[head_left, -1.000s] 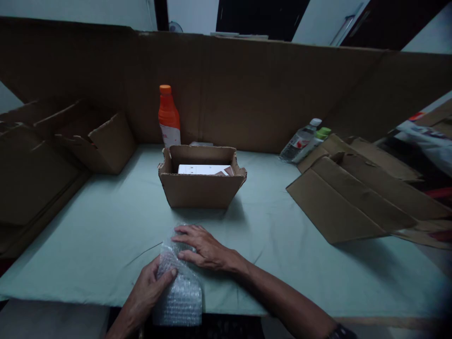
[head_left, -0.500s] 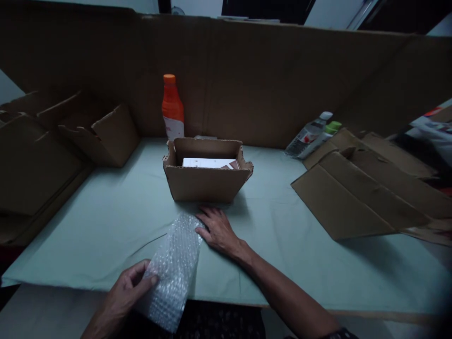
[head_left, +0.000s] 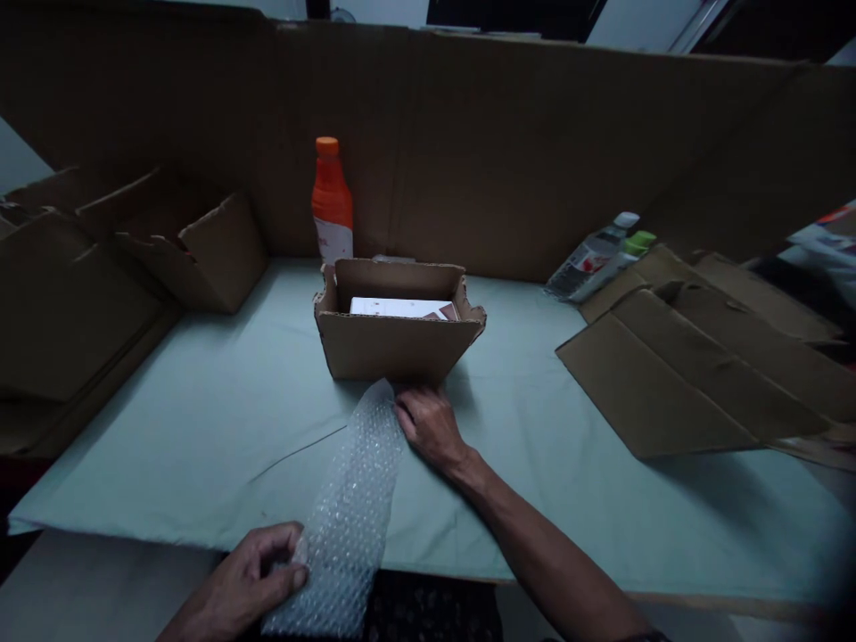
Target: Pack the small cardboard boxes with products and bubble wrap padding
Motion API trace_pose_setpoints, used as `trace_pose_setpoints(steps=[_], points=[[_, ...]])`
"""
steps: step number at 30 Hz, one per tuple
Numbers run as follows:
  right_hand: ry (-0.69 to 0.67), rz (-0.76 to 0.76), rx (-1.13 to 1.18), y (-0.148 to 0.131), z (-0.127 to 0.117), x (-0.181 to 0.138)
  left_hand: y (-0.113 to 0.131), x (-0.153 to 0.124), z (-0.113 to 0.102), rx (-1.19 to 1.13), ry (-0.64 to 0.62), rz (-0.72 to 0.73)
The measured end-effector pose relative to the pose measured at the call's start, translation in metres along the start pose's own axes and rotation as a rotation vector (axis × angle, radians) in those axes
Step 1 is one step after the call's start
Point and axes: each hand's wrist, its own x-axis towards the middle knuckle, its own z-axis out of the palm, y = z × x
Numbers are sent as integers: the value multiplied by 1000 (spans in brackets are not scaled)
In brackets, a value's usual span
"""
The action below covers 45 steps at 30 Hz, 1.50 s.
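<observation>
Clear bubble wrap (head_left: 354,499) over table's (head_left: 201,419) near edge; long axis slants away rightward, toward carton (head_left: 394,348). Left hand (head_left: 251,571) pinches its near-left edge; right hand (head_left: 432,423) at far-right corner, grip unclear.

Can't read any text from my end. Orange bottle (head_left: 333,196), beyond and left of the right hand (head_left: 432,423): pale label (head_left: 334,239), faint reddish print, illegible. Clear bottle (head_left: 573,278), beyond and right of it: red-and-white label (head_left: 594,259), blurred. White box (head_left: 394,308), beyond that hand: tiny marks, unreadable.
</observation>
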Motion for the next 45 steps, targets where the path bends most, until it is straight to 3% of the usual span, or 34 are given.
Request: trace_pose_setpoints(steps=[9, 15, 25, 38, 45], points=[[-36, -32, 33, -13, 3, 7, 5, 2, 12, -157, 132, -79], [-157, -145, 139, -35, 14, 10, -1, 3, 13, -213, 105, -110], [-66, -71, 259, -13, -3, 3, 3, 7, 10, -110, 32, -51], [-174, -13, -16, -21, 2, 26, 1, 26, 11, -129, 52, -27], [-144, -15, -93, -24, 6, 24, 3, 25, 14, -101, 72, -12]])
